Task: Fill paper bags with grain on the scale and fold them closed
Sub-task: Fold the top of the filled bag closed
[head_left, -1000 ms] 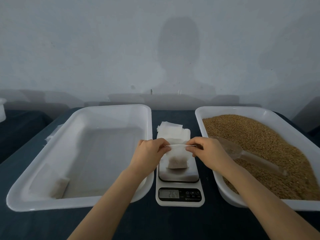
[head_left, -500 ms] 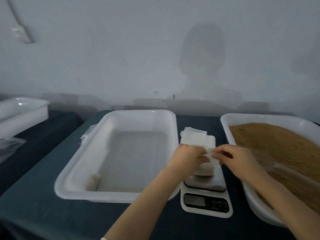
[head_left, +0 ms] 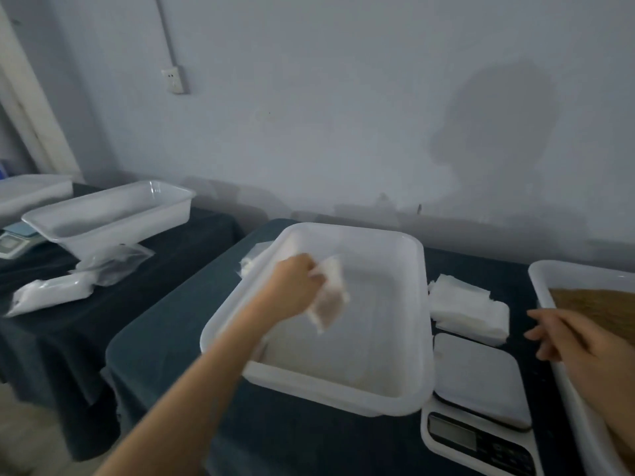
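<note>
Left arm: bare, stretched forward. Left hand (head_left: 295,286): fingers curled, pinching a small paper bag (head_left: 330,297) that hung just right of its knuckles. Right hand (head_left: 580,341): well apart to the right, back uppermost, fingers straight and loosely spread.

A single head-worn camera is giving the only view, looking forward and down from above the near side of the white tray (head_left: 347,231) and facing slightly to its left. The tray is sitting mid-frame within arm's reach: the left hand (head_left: 295,286), holding a paper bag (head_left: 330,297), is reaching over it. The wall (head_left: 343,115) is filling the frame beyond the tray, and the scale (head_left: 477,372) just right of it is running off the bottom edge.
</note>
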The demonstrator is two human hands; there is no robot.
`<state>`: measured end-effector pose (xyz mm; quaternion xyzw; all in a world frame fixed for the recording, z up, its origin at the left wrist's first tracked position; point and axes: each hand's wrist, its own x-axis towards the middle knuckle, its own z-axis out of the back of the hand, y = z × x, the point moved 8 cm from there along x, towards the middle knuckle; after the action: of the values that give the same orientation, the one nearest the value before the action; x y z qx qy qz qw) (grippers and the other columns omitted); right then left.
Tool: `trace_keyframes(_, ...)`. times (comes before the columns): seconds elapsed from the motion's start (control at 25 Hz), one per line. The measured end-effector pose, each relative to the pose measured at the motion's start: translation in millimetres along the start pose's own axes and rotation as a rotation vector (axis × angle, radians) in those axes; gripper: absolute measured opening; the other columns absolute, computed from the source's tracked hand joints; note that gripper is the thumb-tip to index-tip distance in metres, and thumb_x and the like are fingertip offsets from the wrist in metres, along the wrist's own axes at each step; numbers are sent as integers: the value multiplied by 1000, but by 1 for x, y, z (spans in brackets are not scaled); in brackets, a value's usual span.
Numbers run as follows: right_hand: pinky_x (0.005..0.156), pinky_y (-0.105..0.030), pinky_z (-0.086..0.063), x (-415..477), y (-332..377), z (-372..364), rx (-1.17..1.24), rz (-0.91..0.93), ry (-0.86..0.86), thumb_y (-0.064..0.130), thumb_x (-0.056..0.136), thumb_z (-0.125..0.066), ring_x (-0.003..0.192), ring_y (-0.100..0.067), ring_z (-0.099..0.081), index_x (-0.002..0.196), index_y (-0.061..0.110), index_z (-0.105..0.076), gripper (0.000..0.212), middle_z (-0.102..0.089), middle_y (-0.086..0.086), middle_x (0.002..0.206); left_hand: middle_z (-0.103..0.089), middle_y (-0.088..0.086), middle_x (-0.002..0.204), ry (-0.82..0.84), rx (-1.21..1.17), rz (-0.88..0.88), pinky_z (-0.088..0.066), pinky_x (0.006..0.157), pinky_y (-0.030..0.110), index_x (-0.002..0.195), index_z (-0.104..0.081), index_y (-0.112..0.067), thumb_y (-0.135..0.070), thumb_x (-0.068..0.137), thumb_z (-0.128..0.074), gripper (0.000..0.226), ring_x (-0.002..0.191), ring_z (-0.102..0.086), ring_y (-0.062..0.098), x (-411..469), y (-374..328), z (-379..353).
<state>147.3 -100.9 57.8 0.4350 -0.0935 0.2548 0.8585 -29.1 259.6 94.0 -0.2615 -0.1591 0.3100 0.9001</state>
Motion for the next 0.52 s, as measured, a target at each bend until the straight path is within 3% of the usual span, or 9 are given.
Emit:
trace_keyframes(0.08, 58, -24, -49, -4, 16, 1, 16, -1, 15, 57, 87, -33, 69, 1, -61, 96, 47, -59, 29, -66, 19, 83, -58, 2, 96, 161, -20, 193, -48, 55, 17, 119, -57, -13, -19, 94, -52, 26, 77, -61, 20, -2, 55, -5)
trace_keyframes(0.16, 56, -24, -48, -4, 27, 0, 30, 12, 37, 41, 93, -39, 68, 1, -60, 94, 43, -59, 20, -66, 16, 79, -56, 5, 111, 315, 42, 325, -58, 64, 30, 138, -44, -11, -11, 94, -51, 44, 81, -66, 21, -11, 92, -18)
trace_keyframes(0.32, 63, -23, -46, -3, 24, -1, 55, 21, 25, 22, 96, -44, 68, -4, -61, 100, 27, -62, 19, -66, 10, 78, -57, 7, 105, 451, 92, 433, -59, 59, 30, 137, -40, -7, 1, 90, -51, 49, 76, -70, 24, -21, 124, -25)
trace_keyframes(0.52, 59, -17, -44, -3, 24, 0, 68, 39, 6, 20, 96, -46, 66, 0, -60, 99, 27, -63, 19, -65, 10, 76, -55, 7, 99, 411, 318, 416, -58, 56, 29, 125, -48, -8, -1, 90, -52, 36, 73, -69, 23, -17, 124, -14)
